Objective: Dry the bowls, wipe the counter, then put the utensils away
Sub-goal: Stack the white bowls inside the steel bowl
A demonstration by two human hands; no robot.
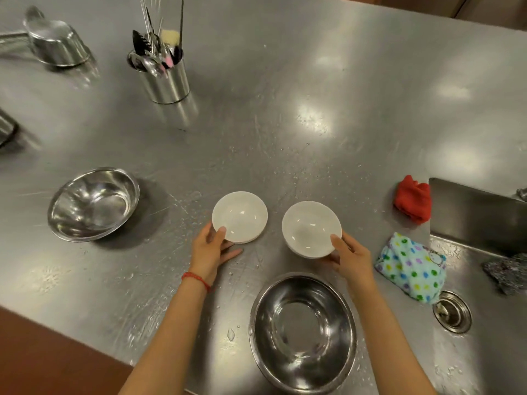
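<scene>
Two white bowls sit mid-frame on the wet counter (285, 109). Left hand (209, 249) grips the left bowl (239, 216) by its rim; right hand (349, 256) grips the right bowl (311, 228).

Left hand (212, 249) gripping the near rim of a shallow round white ceramic bowl (239, 216), thumb over the edge, fingers under it against the wet stainless steel worktop (285, 124). Right hand (349, 259) likewise holding the near rim of a second, deeper white ceramic bowl (311, 228), tilted slightly. Thin red string bracelet (196, 280) on the left wrist. Large round steel mixing bowl (302, 332) between the forearms; smaller steel bowl (93, 203) well left of the left hand. Dotted pale-blue cloth (412, 266) just right of the right hand, crumpled red cloth (413, 199) beyond it, beside the sink (484, 309). Steel cylinder of utensils (161, 72) far beyond the left hand.
</scene>
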